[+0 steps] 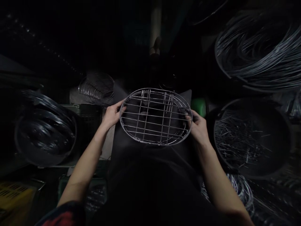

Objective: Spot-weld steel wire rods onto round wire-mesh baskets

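An oval wire basket (154,126) of thin shiny rods is held level in front of my body, its barred face toward me. My left hand (112,115) grips its left end, the fingers curled round the rim wires. At the opposite end, my right hand (198,126) is closed on the rim, some fingertips showing between the wires. Dark material lies behind and below the basket, and its far side is hard to make out.
To the right stand a tub of short wire pieces (237,138) and, farther back, a large bundle of long wires (277,62). Wire rings (50,122) fill a round container on the left. Curved wire parts (97,89) lie beyond my left hand. A green object (198,106) sits behind my right hand.
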Motion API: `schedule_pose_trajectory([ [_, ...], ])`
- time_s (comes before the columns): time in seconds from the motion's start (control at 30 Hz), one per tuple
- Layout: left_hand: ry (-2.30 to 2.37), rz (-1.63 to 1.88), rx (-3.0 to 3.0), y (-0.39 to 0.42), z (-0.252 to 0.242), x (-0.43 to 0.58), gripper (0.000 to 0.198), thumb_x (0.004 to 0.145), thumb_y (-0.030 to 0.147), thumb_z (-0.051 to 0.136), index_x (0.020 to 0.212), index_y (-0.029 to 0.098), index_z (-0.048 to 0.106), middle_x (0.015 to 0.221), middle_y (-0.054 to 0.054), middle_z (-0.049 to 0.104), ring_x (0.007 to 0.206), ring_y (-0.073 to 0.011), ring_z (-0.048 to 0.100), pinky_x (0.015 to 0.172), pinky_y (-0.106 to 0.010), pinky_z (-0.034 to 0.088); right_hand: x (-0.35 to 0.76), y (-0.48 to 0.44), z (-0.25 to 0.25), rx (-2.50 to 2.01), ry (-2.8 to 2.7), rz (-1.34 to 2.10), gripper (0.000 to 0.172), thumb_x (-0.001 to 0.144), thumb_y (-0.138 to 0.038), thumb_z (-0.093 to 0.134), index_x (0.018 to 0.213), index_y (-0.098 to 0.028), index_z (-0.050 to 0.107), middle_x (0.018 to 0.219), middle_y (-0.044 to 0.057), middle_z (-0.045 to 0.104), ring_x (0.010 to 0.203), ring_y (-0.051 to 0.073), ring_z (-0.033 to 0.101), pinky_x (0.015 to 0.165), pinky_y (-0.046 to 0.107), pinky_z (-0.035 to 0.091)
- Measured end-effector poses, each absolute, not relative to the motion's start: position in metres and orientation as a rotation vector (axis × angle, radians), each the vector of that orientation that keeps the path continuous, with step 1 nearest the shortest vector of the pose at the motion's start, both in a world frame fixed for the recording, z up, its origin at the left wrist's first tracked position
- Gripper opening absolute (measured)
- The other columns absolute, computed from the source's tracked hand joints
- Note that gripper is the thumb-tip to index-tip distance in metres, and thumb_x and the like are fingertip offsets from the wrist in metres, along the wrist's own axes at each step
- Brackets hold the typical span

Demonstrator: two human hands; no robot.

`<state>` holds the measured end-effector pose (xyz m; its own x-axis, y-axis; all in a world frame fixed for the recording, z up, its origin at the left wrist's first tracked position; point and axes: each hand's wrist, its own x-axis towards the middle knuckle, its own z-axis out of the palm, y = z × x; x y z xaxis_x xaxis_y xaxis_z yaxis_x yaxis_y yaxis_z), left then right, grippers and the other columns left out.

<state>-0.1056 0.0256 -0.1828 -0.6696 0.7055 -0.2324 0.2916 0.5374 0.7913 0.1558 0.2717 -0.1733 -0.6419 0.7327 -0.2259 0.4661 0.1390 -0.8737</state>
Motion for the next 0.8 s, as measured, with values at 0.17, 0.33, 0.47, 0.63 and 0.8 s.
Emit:
schedule_pose_trajectory([
  [0.17, 2.370, 1.050, 0.779, 0.029, -0.199, -0.092, 0.046, 0.091, 0.044, 0.049, 0.128, 0.019, 0.058, 0.110, -0.004, 0.070, 0.100, -0.0234, 0.066, 0.091, -0.031, 0.050, 0.167, 0.270, -0.180, -1.226, -2.279, 1.474, 0.058, 0.077, -0.058, 0.063, 0.122, -0.020, 0.063, 0.124, 0.009, 0.064, 0.118, 0.029, 0.056, 0.104, 0.047, 0.042],
  [0.33, 2.336, 1.272, 0.790, 0.029, -0.220, -0.086, 0.045, 0.091, 0.047, 0.049, 0.123, 0.017, 0.061, 0.111, -0.006, 0.069, 0.111, -0.0225, 0.061, 0.100, -0.031, 0.045, 0.172, 0.261, -0.191, -1.241, -2.233, 1.408, 0.059, 0.075, -0.058, 0.065, 0.120, -0.020, 0.064, 0.126, 0.009, 0.063, 0.120, 0.028, 0.055, 0.105, 0.045, 0.041],
  [0.47, 2.274, 1.309, 0.778, 0.031, -0.216, -0.090, 0.048, 0.088, 0.049, 0.055, 0.124, 0.017, 0.059, 0.115, -0.006, 0.068, 0.109, -0.0228, 0.062, 0.099, -0.032, 0.047, 0.170, 0.257, -0.191, -1.302, -2.106, 1.470, 0.057, 0.074, -0.057, 0.067, 0.116, -0.018, 0.065, 0.118, 0.010, 0.067, 0.112, 0.028, 0.061, 0.101, 0.046, 0.045],
  [0.63, 2.323, 1.355, 0.726, 0.034, -0.199, -0.088, 0.052, 0.085, 0.053, 0.058, 0.120, 0.016, 0.061, 0.112, -0.005, 0.069, 0.103, -0.0224, 0.065, 0.095, -0.031, 0.050, 0.166, 0.251, -0.178, -1.253, -2.092, 1.309, 0.047, 0.079, -0.053, 0.064, 0.114, -0.022, 0.067, 0.114, 0.008, 0.069, 0.111, 0.026, 0.061, 0.101, 0.045, 0.045],
  [0.8, 2.303, 1.272, 0.814, 0.032, -0.203, -0.092, 0.049, 0.087, 0.053, 0.055, 0.120, 0.018, 0.063, 0.110, -0.003, 0.070, 0.107, -0.0243, 0.064, 0.099, -0.033, 0.050, 0.167, 0.251, -0.175, -1.274, -2.201, 1.220, 0.044, 0.083, -0.052, 0.059, 0.115, -0.022, 0.067, 0.115, 0.008, 0.068, 0.113, 0.026, 0.061, 0.101, 0.046, 0.046],
])
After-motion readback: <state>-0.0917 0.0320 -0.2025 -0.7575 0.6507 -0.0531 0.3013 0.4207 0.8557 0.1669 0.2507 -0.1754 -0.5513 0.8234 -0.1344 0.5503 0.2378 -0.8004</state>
